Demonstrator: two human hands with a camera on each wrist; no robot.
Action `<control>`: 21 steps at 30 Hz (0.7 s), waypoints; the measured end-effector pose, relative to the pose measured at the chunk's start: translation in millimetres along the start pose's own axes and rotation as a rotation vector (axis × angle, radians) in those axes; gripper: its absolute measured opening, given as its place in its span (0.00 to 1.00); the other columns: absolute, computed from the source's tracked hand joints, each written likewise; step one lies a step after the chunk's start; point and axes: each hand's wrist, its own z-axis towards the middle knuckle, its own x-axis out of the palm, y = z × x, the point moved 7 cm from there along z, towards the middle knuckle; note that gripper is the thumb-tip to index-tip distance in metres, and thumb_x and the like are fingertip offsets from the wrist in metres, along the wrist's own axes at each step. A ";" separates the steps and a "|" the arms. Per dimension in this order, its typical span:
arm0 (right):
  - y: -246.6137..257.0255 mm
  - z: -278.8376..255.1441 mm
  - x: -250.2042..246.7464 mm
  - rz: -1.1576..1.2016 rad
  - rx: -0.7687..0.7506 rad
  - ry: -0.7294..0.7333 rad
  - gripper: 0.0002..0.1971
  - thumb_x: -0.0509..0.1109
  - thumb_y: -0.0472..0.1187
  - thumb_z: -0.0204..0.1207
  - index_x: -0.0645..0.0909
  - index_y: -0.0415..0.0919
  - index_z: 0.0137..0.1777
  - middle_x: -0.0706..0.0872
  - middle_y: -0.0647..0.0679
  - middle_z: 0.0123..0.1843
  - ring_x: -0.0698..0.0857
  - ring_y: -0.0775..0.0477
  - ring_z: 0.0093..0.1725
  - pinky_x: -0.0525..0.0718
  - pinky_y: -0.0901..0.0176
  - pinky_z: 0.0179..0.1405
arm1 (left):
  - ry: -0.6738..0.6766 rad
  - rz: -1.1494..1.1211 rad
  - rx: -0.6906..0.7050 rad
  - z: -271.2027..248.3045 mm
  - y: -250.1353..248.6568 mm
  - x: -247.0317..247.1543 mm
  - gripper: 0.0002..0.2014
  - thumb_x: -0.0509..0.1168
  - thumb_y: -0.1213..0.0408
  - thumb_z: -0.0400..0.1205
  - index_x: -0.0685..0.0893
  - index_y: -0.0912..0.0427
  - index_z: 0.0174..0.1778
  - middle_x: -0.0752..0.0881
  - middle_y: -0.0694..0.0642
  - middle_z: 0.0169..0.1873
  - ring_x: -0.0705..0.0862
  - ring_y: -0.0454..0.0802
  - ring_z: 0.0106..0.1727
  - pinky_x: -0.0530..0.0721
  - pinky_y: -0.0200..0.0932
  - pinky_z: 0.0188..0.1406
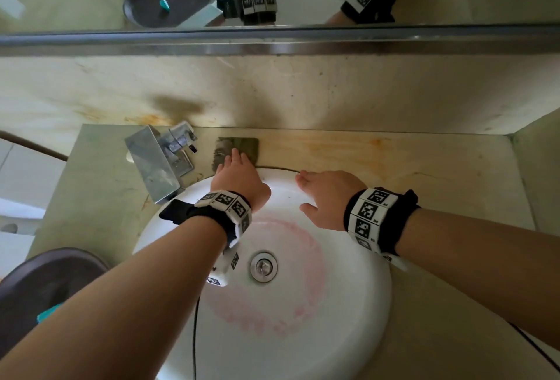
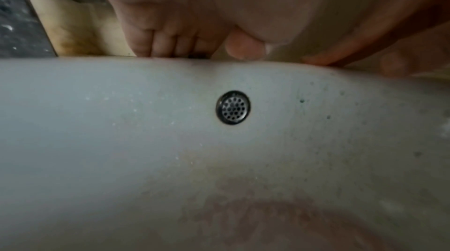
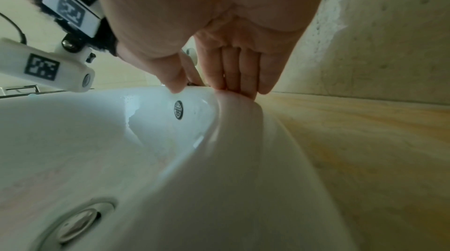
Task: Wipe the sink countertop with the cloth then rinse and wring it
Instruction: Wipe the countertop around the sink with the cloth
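Head view, step: wiping seems under way; the left hand (image 1: 239,172) presses flat, fingers straight, on the cloth (image 1: 239,149), which lies on the far counter (image 1: 394,161) strip just right of the tap (image 1: 160,161).
Head view, right hand: the right hand (image 1: 328,197) rests on the far rim of the sink (image 1: 357,304), fingers straight, holding nothing.
Head view, count: one cloth, one tap, one sink, one dark basin (image 1: 45,285) at near left.
Left wrist view: fingers (image 2: 158,43) straight beyond the rim; the cloth barely shows; one overflow hole (image 2: 233,107).
Right wrist view: fingers (image 3: 243,70) together and straight on the rim; one drain (image 3: 80,222).
Next move: probably sweep the cloth rightward along the stained counter, keeping it flat, before rinsing.
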 end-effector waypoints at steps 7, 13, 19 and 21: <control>-0.6 -4.4 2.5 0.045 0.020 -0.057 0.32 0.59 0.52 0.81 0.60 0.41 0.82 0.66 0.47 0.81 0.75 0.43 0.74 0.80 0.47 0.66 | -0.007 0.024 0.275 -14.9 -63.5 -7.4 0.37 0.54 0.62 0.80 0.46 0.60 0.85 0.43 0.57 0.85 0.47 0.55 0.85 0.52 0.51 0.83; -5.1 -6.2 7.8 0.048 0.034 -0.071 0.34 0.60 0.52 0.78 0.57 0.43 0.83 0.67 0.48 0.81 0.77 0.44 0.71 0.82 0.48 0.62 | 0.011 0.008 0.372 -16.3 -76.7 -0.2 0.40 0.55 0.66 0.77 0.46 0.56 0.85 0.43 0.52 0.85 0.45 0.48 0.85 0.49 0.49 0.84; -2.3 -10.1 8.3 0.021 0.024 -0.023 0.35 0.55 0.53 0.83 0.48 0.41 0.85 0.51 0.47 0.87 0.61 0.46 0.83 0.70 0.48 0.76 | -0.049 -0.002 0.138 -10.6 -36.7 -0.6 0.40 0.55 0.62 0.79 0.43 0.60 0.85 0.42 0.58 0.85 0.46 0.54 0.85 0.51 0.51 0.84; -2.7 -9.7 7.7 0.026 0.021 -0.013 0.35 0.55 0.53 0.83 0.47 0.41 0.85 0.50 0.47 0.87 0.59 0.46 0.83 0.68 0.48 0.78 | -0.029 0.008 0.029 -5.5 -14.3 -0.2 0.40 0.55 0.60 0.78 0.43 0.62 0.85 0.42 0.61 0.85 0.47 0.56 0.85 0.51 0.53 0.84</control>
